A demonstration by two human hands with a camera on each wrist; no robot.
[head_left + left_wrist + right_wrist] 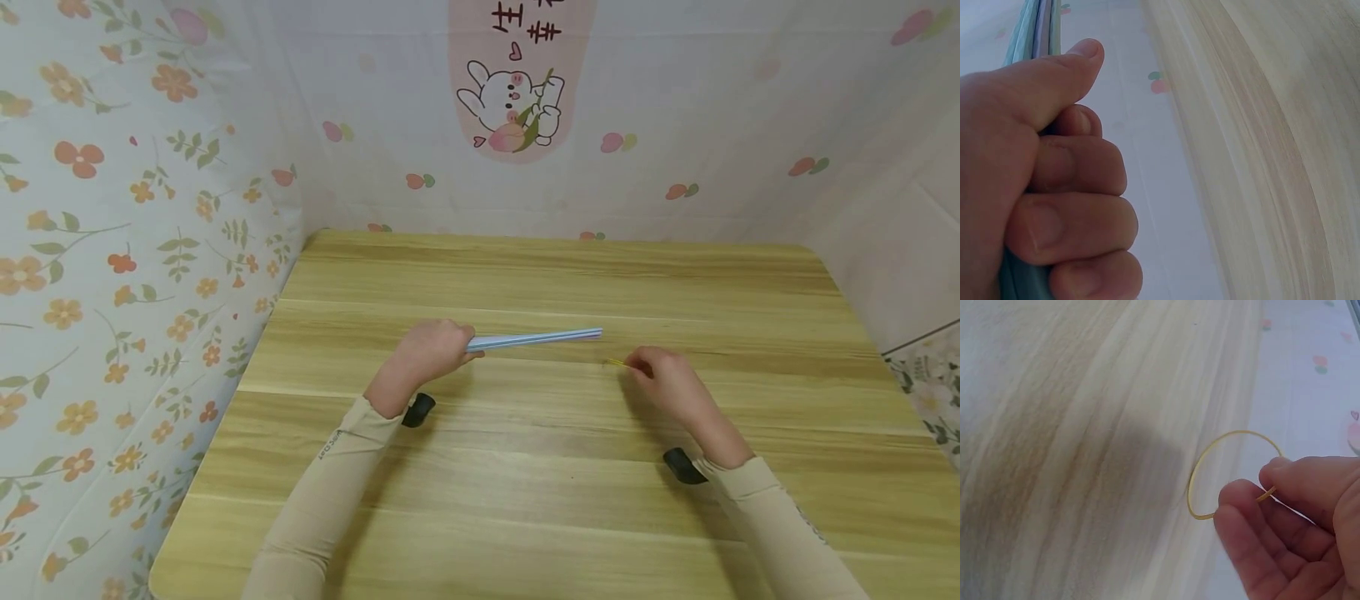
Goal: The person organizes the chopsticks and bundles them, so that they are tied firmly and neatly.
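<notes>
Head view — left grip point(435, 348) clasps one striped bundle point(536, 339) — right grip point(671, 382) pinches one yellow band point(617, 362).

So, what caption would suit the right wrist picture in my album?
A right hand pinches a thin yellow loop above a wood-grain table.

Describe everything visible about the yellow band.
The band is a thin, plain yellow loop, rubbery-looking, unbroken as far as it shows. The right hand pinches one side; the rest stands out as an open, rounded ring, seemingly above the table, near the striped bundle but apart from it.
</notes>
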